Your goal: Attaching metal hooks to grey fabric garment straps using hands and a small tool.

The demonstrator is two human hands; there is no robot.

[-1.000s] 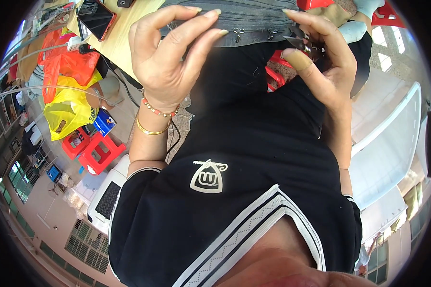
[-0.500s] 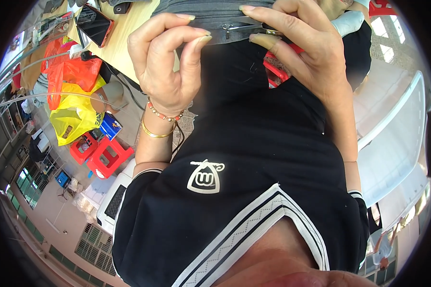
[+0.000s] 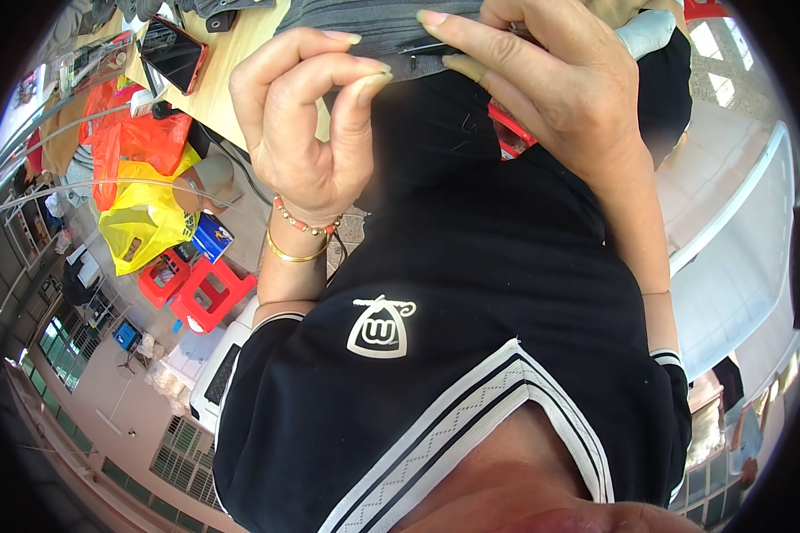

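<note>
Grey ribbed knit fabric (image 3: pixel 364 22) lies at the top of the view, just beyond my fingers. My left hand (image 3: pixel 307 115) is raised in front of it, with the thumb and index fingertip pressed together. Anything in that pinch is too fine to make out. Across from it, my right hand (image 3: pixel 551 84) grips what look like small metal thread snips (image 3: pixel 424 43). Their dark, narrow blades show between my thumb and index finger, close to the fabric, while the rest is covered by the hand.
A pale wooden table (image 3: pixel 227 75) at upper left carries a dark phone (image 3: pixel 172 55). Beside it are a red plastic bag (image 3: pixel 138 133), a yellow bag (image 3: pixel 147 218) and red stools (image 3: pixel 209 298). A translucent white plastic bin (image 3: pixel 738 258) stands on the right.
My right hand has shifted left, and its thumb and index finger have come closer together over the snips, whose blades show less. My left hand stays pinched in nearly the same place.
</note>
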